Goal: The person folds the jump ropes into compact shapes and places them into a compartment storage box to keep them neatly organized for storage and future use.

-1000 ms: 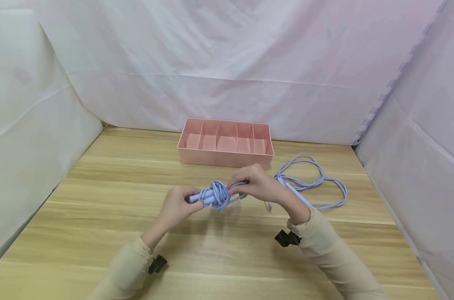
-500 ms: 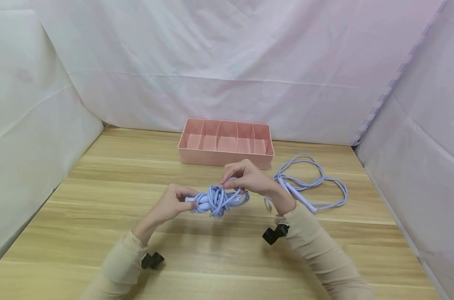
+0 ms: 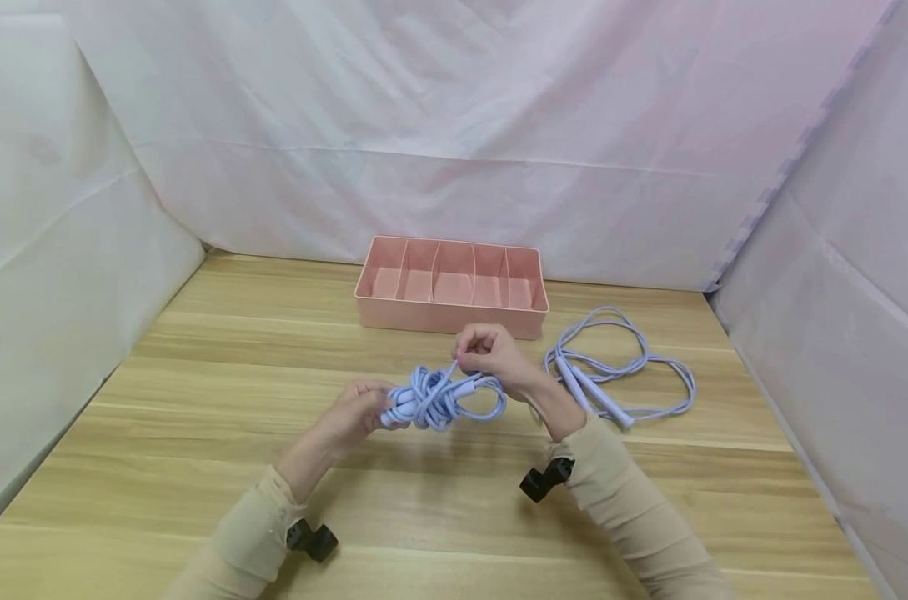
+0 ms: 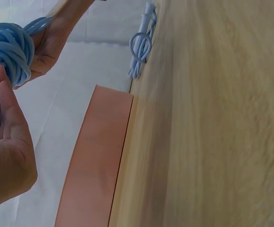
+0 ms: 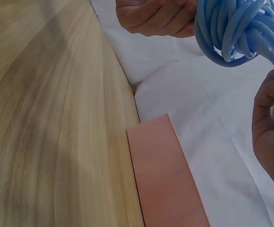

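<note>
A light blue skipping rope (image 3: 428, 402), wound into a knotted bundle around its own handles, is held above the table. My left hand (image 3: 358, 410) grips the handle ends at the bundle's left side; in the left wrist view the thumb lies along the handles beside the coils (image 4: 9, 54). At the upper right of the bundle, my right hand (image 3: 495, 357) pinches a strand of the cord between thumb and fingers. A loop of cord hangs out at the bundle's right end. The right wrist view shows the tight coils (image 5: 231, 28) between both hands.
A pink tray with compartments (image 3: 454, 315) stands at the back of the wooden table (image 3: 221, 375). To the right lies a second light blue skipping rope (image 3: 604, 398), loosely looped, its handles side by side. White cloth walls (image 3: 423, 192) enclose the back and sides.
My right hand has drawn a strand out and up from the bundle, and a loop now shows at its right end. The left hand shifted slightly while still holding the handles.
</note>
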`<state>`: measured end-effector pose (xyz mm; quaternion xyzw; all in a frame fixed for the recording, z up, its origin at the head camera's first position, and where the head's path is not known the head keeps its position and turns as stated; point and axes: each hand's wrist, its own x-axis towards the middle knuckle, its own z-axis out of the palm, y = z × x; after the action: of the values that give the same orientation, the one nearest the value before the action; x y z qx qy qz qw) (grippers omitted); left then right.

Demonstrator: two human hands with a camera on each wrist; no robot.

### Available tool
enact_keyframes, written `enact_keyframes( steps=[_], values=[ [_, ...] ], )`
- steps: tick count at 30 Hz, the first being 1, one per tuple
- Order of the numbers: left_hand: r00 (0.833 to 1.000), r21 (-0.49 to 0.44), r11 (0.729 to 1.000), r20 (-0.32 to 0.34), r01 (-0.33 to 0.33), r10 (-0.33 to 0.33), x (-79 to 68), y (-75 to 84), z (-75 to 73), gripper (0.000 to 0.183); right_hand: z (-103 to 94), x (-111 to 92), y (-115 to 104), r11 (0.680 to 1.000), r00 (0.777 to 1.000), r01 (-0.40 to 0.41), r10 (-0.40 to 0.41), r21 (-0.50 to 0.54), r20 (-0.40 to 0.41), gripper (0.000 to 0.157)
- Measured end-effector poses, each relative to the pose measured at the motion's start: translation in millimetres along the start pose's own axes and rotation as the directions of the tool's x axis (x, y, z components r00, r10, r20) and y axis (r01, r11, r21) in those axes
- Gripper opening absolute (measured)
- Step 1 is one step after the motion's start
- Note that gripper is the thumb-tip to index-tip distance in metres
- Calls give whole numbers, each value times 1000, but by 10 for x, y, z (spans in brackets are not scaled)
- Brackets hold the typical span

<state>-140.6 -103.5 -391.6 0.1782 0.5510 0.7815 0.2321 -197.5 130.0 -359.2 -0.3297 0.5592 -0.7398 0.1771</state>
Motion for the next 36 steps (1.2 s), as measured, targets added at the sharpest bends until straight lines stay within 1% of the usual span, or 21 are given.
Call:
enact_keyframes(
  steps=[2, 4, 9, 12, 14, 16, 17, 20, 22, 24, 25, 28, 29, 32, 34, 36],
  values=[
    [1000, -47, 999, 7, 22, -22, 9, -14, 4, 39, -7, -20, 18, 1000, 1000, 5, -5, 7, -24, 6],
    [999, -90, 995, 7, 40, -39, 18, -24, 9, 39, -14, -40, 36, 1000, 999, 3, -2, 17, -53, 4],
    [993, -201, 975, -54, 91, -104, 30, -25, 29, 38, -38, -90, 61, 999, 994, -7, 11, 38, -107, 3],
    [982, -273, 955, -110, 118, -152, 34, -28, 34, 34, -68, -122, 65, 1000, 991, -16, 17, 4, -132, 7],
    [974, -317, 940, -135, 129, -179, 41, -36, 33, 32, -92, -147, 68, 999, 988, -35, 29, -35, -149, 11],
    [964, -369, 919, -160, 140, -211, 54, -45, 32, 29, -109, -177, 73, 994, 983, -76, 62, -73, -175, 15],
    [960, -382, 913, -172, 143, -223, 63, -48, 33, 27, -113, -189, 73, 991, 978, -100, 82, -88, -194, 16],
    [947, -418, 897, -202, 146, -248, 93, -52, 33, 22, -131, -216, 84, 984, 963, -158, 134, -87, -235, 26],
    [940, -422, 895, -225, 144, -257, 110, -53, 32, 21, -149, -225, 89, 985, 959, -164, 146, -55, -243, 33],
    [933, -423, 894, -244, 145, -267, 121, -58, 26, 21, -175, -232, 95, 989, 964, -146, 137, -23, -227, 34],
    [929, -428, 892, -251, 146, -272, 123, -61, 26, 21, -186, -236, 95, 991, 968, -136, 129, -18, -216, 31],
    [921, -435, 889, -267, 146, -282, 128, -72, 18, 21, -211, -248, 103, 993, 979, -96, 82, -70, -186, 19],
    [920, -433, 890, -272, 146, -283, 130, -75, 16, 20, -213, -251, 104, 992, 980, -90, 72, -90, -186, 15],
    [920, -421, 895, -274, 149, -282, 130, -88, 4, 20, -215, -256, 113, 985, 980, -70, 38, -156, -195, 16],
    [917, -407, 901, -283, 152, -282, 132, -99, -5, 19, -209, -255, 118, 981, 976, -65, 25, -182, -215, 18],
    [912, -396, 904, -290, 160, -288, 137, -111, -16, 18, -204, -253, 125, 975, 970, -64, 10, -215, -244, 17]
  ],
)
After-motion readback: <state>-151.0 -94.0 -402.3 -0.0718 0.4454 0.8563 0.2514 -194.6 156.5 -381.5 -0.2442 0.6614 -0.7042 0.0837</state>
